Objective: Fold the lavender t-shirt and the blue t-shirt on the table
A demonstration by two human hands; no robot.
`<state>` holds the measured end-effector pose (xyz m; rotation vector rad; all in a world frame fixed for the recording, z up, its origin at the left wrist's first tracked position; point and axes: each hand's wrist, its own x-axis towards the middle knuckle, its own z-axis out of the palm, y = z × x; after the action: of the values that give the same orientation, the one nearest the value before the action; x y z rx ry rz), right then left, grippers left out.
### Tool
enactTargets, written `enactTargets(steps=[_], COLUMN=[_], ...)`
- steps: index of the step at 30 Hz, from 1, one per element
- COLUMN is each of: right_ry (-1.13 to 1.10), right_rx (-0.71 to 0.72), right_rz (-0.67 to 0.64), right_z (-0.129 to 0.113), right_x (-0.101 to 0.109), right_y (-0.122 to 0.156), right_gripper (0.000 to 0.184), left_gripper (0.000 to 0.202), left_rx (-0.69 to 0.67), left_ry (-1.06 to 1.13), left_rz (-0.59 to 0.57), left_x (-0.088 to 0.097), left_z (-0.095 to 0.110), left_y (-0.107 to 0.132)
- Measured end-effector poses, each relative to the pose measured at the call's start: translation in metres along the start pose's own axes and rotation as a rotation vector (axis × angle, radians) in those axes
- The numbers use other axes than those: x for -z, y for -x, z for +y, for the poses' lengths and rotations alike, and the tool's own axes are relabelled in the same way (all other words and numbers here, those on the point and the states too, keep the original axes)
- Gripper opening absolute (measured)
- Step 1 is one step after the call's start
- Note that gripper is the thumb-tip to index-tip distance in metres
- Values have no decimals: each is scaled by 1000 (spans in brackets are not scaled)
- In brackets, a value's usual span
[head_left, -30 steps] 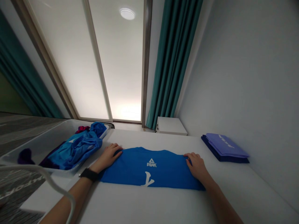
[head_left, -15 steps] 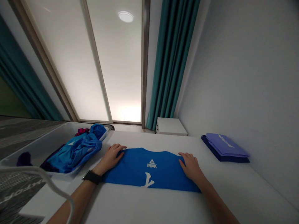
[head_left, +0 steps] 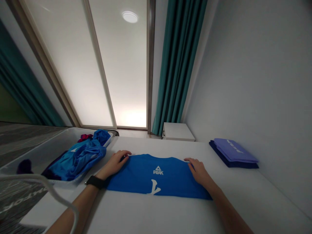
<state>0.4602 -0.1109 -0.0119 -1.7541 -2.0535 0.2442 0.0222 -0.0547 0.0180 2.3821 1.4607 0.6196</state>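
A blue T-shirt [head_left: 136,175] lies folded into a wide, flat band on the white table, with a white PEAK logo and part of a white character on it. My left hand [head_left: 118,162] rests at the shirt's far left corner, fingers stretched over the edge and thumb apart. On the opposite corner, my right hand [head_left: 198,169] touches the cloth, its fingers extended and its thumb spaced from them. Both hands look open, and neither appears to grip the fabric. A black watch sits on my left wrist.
To the left, a translucent white bin [head_left: 52,143] holds crumpled blue, red and dark clothes [head_left: 80,156]. Folded purple and navy clothes [head_left: 235,151] lie at the right by the wall. A white cable [head_left: 48,190] crosses the lower left. Beyond the table stands a white cabinet [head_left: 179,130].
My right hand has shifted slightly, its fingers moving a little inward along the shirt's upper edge. My left hand and the shirt look nearly the same; the view has moved slightly.
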Motion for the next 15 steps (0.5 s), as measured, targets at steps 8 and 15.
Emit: enactTargets(steps=[8, 15], right_ry=[-13, -34], right_rx=[20, 111], right_rz=[-134, -157], right_z=[-2, 0], right_x=[6, 11], right_y=[-1, -2], right_gripper=[42, 45], left_gripper=[33, 33], left_rx=[-30, -46], left_ry=[59, 130], left_rz=[-65, -35], left_x=[-1, 6], left_z=[-4, 5], left_y=[-2, -3])
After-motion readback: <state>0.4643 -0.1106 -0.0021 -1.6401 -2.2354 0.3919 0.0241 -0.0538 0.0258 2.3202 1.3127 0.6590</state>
